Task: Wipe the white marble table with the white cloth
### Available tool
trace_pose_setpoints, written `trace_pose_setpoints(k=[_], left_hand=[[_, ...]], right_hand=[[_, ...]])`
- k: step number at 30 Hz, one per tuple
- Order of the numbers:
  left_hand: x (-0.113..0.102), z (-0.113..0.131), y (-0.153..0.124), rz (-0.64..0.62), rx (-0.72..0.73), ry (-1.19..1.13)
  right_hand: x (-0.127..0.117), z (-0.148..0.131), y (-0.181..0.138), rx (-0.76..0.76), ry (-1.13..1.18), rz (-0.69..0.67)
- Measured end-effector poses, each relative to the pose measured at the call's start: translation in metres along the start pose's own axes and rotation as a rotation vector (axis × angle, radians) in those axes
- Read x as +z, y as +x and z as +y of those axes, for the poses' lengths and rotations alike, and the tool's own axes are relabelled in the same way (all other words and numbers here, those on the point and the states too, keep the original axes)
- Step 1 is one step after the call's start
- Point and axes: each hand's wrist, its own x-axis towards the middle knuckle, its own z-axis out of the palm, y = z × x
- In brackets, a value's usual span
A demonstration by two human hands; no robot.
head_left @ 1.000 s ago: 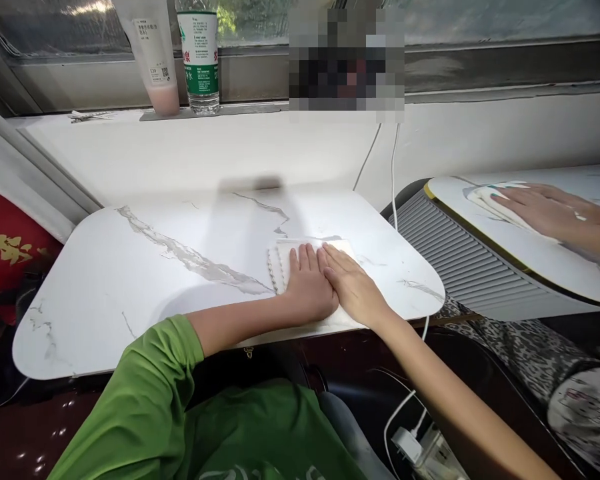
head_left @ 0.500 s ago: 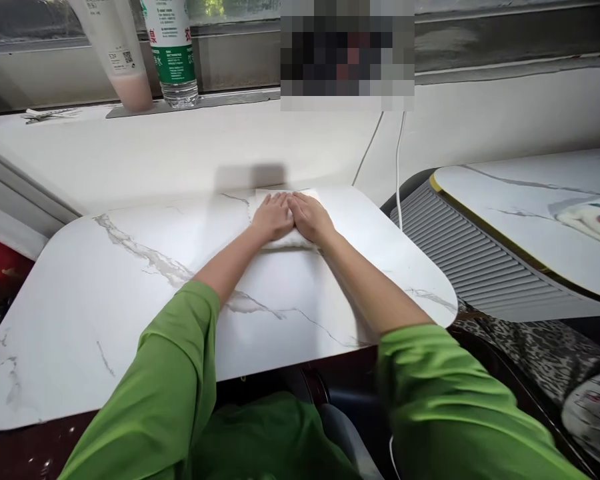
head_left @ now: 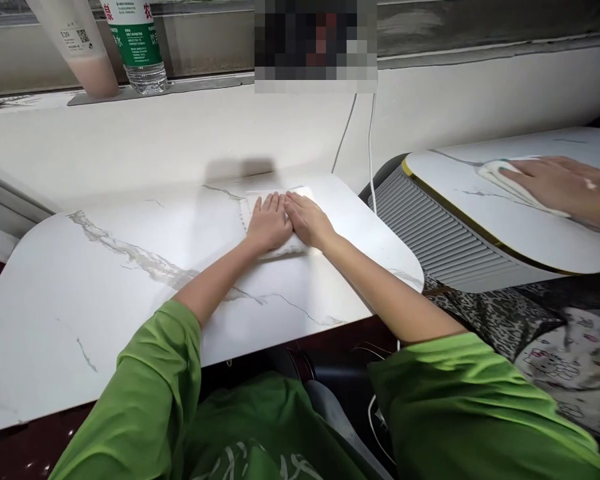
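Observation:
A folded white cloth (head_left: 305, 195) lies flat on the white marbled table (head_left: 130, 320) near the wall. My left hand (head_left: 270, 223) rests palm down on it, fingers stretched out and pointing toward the wall. Against it, my right hand (head_left: 310, 220) also lies flat on the cloth, its fingertips touching the left hand's fingers. Both hands are open and press on the cloth from above without gripping it. Much of the cloth is hidden beneath them.
On the sill stand a clear water bottle (head_left: 139, 50) and a cup of pinkish drink (head_left: 93, 73). White cables (head_left: 371, 153) run down the wall. At the right, another person's hand (head_left: 555, 180) holds a white towel (head_left: 505, 177) on a second marbled table (head_left: 530, 247).
The view has shifted right. My hands stay flat on the cloth, which shows a little more at its left. The other person's hand and towel have come farther into view.

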Motion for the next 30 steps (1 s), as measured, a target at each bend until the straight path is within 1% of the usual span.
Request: trace_pose_setpoints(k=[3,5,7,9,11,13,16,19,25,28,30], left_hand=[[0.015,0.048,-0.031,-0.008,0.012,-0.013],[0.025,0.080,-0.052,0.018,0.078,-0.015],[0.033,0.106,-0.069,0.026,0.151,0.007],[0.037,0.122,-0.077,0.013,0.192,0.042],[0.038,0.128,-0.077,0.003,0.204,0.076],[0.038,0.127,-0.070,0.007,0.209,0.099],[0.036,0.117,-0.047,0.022,0.200,0.102],[0.034,0.101,-0.012,0.030,0.191,0.078],[0.027,0.063,0.065,0.025,0.178,0.020],[0.023,0.049,0.093,0.015,0.128,0.036],[0.021,0.044,0.104,0.001,0.104,0.053]], right_hand=[[-0.019,0.015,-0.057,-0.035,-0.043,-0.018],[-0.032,0.027,-0.097,-0.046,-0.042,-0.023],[-0.042,0.037,-0.131,-0.032,-0.041,-0.009],[-0.049,0.044,-0.152,-0.014,-0.043,0.006],[-0.052,0.049,-0.158,-0.004,-0.044,0.003],[-0.052,0.053,-0.151,0.000,-0.043,0.000],[-0.049,0.061,-0.124,-0.008,-0.039,0.017],[-0.044,0.074,-0.087,-0.007,-0.038,0.042],[-0.030,0.098,-0.004,-0.004,-0.091,0.071],[-0.026,0.104,0.030,-0.009,-0.089,0.079],[-0.026,0.107,0.043,-0.012,-0.081,0.081]])
